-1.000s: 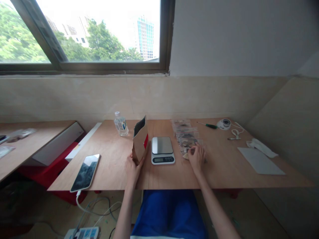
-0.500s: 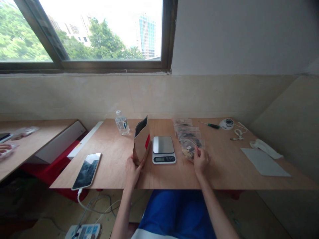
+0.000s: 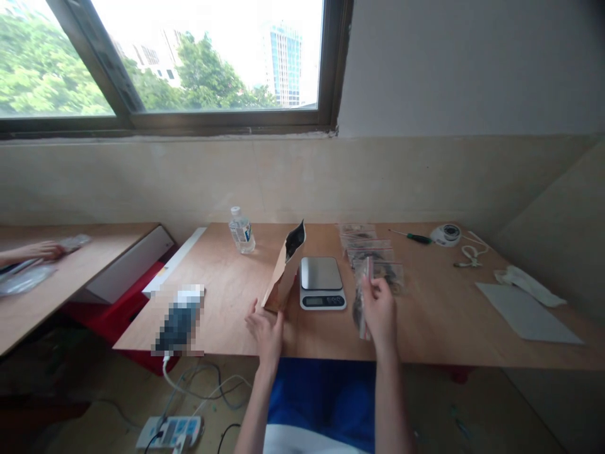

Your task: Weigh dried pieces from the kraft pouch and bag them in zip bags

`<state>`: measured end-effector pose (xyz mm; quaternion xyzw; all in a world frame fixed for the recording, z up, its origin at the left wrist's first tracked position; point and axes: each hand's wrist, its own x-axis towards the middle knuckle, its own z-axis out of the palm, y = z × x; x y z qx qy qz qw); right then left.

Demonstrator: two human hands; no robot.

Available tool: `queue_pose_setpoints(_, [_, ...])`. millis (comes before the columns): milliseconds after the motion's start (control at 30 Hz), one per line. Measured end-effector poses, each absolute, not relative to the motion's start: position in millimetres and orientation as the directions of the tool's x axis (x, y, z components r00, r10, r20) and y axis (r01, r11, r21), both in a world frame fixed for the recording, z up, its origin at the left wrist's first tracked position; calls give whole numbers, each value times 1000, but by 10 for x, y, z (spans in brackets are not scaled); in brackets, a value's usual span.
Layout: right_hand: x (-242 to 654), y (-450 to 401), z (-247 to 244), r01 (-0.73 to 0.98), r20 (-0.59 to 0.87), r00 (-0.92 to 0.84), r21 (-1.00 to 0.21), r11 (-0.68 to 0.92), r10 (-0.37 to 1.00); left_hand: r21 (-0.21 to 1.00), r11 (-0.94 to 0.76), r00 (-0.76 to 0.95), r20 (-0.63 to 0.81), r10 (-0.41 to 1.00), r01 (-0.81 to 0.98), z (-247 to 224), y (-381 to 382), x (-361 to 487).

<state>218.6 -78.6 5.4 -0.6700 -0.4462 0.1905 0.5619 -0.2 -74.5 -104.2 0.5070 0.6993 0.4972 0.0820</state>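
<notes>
Right now my right hand point(image 3: 379, 313) is raised off the table, wrist upright, pinching a small zip bag point(image 3: 360, 312) that hangs on edge, with a red strip near its top and something dark inside. My left hand point(image 3: 267, 332) sits lower on the plywood table point(image 3: 227, 309), open, with its fingers point(image 3: 253, 317) spread. It lies just beside the bottom corner of a kraft paper bag point(image 3: 282, 274), and I cannot tell whether they touch. That bag stands tilted toward the right, its black-lined mouth open at the top. Just right of it is a digital scale point(image 3: 321, 282); its display is too small to read. Beyond my right hand lies a row of other zip bags point(image 3: 371, 252). A water bottle point(image 3: 241, 231) stands further back, its blue-and-white label unreadable. Further right are a green-handled screwdriver point(image 3: 412, 237) and a white sheet point(image 3: 528, 320). A blurred phone point(image 3: 179, 321) lies on my left. On the next table sits a co-worker's hand point(image 3: 40, 251).
</notes>
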Motion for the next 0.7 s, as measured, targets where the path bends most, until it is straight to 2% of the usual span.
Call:
queue_pose_setpoints(67, [1980,-739,129,284,212,483,-956,76,850,781,-7,-528,429,733,624,-993,-775,110])
queue_pose_setpoints(233, [1534,-660,134,22,135,271,-991,134,953,711,-225,-464,632,621,666,-781,-803,229])
queue_pose_setpoints(333, [1338,-617,39,-89,154,174,-981,171,973,734,-365,-463,657,595,572,-645,-828,180])
queue_pose_setpoints(433, [1216,-566,-67,-108,183,87,-975,192,979,718,-526,-326,685,652,456,-540,-876,162])
queue_pose_setpoints(533, [1178,-511,-128,-61,195,55,-978,198,979,809,-484,-164,555,815,334,-434,-887,237])
queue_pose_setpoints(600, [1193,-463,-142,-36,196,40,-980,198,980,894,-370,-174,418,892,253,-355,-847,309])
queue_pose_setpoints(700, [1251,-380,-156,-14,181,1,-983,181,983,948,-257,-178,291,940,189,-256,-738,371])
